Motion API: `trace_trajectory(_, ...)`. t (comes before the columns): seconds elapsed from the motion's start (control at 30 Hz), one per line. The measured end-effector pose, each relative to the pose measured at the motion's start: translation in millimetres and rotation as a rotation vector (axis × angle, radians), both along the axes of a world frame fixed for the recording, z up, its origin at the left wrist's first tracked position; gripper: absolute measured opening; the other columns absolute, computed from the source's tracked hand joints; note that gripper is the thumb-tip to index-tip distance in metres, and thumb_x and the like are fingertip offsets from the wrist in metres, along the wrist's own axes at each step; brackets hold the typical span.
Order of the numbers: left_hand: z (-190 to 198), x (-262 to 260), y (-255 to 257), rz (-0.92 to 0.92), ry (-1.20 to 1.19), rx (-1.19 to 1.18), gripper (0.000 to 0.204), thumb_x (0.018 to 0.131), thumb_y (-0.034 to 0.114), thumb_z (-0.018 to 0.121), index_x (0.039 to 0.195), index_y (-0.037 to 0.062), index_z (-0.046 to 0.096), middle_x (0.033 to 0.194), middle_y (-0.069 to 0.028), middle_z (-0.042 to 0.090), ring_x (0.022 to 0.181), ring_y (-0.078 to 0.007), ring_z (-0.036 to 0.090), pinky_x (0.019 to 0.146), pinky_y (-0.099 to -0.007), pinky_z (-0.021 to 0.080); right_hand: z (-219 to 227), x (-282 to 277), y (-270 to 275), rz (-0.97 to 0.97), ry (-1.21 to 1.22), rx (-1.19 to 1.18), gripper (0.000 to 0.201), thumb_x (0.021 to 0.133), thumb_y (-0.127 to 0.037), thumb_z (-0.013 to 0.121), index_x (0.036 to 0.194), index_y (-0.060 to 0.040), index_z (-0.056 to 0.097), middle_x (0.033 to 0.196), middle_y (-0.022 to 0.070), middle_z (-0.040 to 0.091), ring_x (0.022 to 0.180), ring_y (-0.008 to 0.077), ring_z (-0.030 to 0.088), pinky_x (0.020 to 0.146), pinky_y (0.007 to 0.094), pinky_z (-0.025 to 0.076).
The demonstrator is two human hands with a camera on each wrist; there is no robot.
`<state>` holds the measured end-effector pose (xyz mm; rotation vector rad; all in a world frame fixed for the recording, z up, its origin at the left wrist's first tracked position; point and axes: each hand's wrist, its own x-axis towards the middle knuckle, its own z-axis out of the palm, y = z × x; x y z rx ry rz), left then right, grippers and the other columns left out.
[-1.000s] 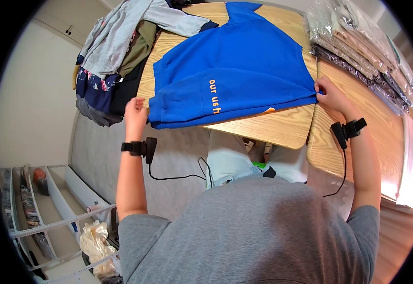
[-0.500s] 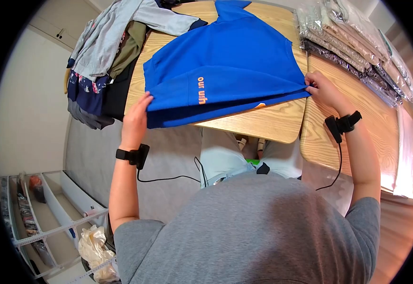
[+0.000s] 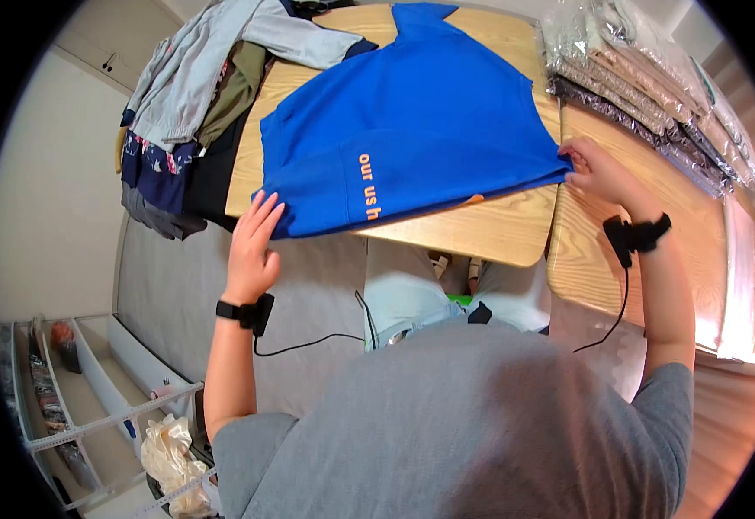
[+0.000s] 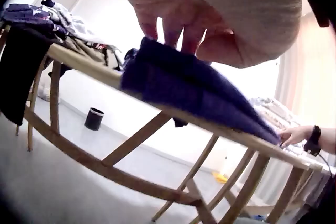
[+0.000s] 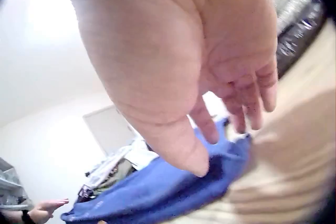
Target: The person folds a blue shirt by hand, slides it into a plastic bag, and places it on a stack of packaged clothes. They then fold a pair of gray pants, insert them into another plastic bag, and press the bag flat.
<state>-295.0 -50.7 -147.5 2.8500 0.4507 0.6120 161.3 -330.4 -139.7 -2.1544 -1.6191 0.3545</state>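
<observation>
A blue sweatshirt [image 3: 429,121] with orange lettering lies folded over on the wooden table, its near edge along the table's front. At its near left corner my left hand [image 3: 256,246] rests with straight, slightly spread fingers on the cloth. The left wrist view shows those fingers over the thick end of the blue fabric [image 4: 173,82]. My right hand [image 3: 598,173] is at the sweatshirt's right corner. In the right wrist view its thumb and forefinger stand apart, the other fingers relaxed, with the blue cloth [image 5: 157,184] just beyond the fingertips.
A heap of clothes, with a grey top [image 3: 195,78] uppermost, hangs over the table's left side. Garments in clear plastic bags [image 3: 645,86] are stacked at the right, by a second wooden table [image 3: 637,251]. A divided white shelf [image 3: 100,389] stands low at the left.
My left hand has come onto the near left corner and the raised fold there has flattened. My right thumb and fingers, earlier pinching the right corner, have loosened.
</observation>
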Motion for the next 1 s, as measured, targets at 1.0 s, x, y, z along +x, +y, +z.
trace_trajectory(1.0, 66, 11, 59, 0.192, -0.065, -0.383, 0.046, 0.089, 0.009, 0.05, 0.133, 0.0031, 0.039, 0.139, -0.0146, 0.039, 0.132, -0.0256, 0.031, 0.108, -0.0346, 0.023, 161, -83, 13, -0.019, 0.197, 0.004, 0.051, 0.087, -0.037, 0.055, 0.123, -0.0021, 0.048, 0.119, 0.0164, 0.055, 0.115, 0.0271, 0.049, 0.097, 0.0353, 0.037)
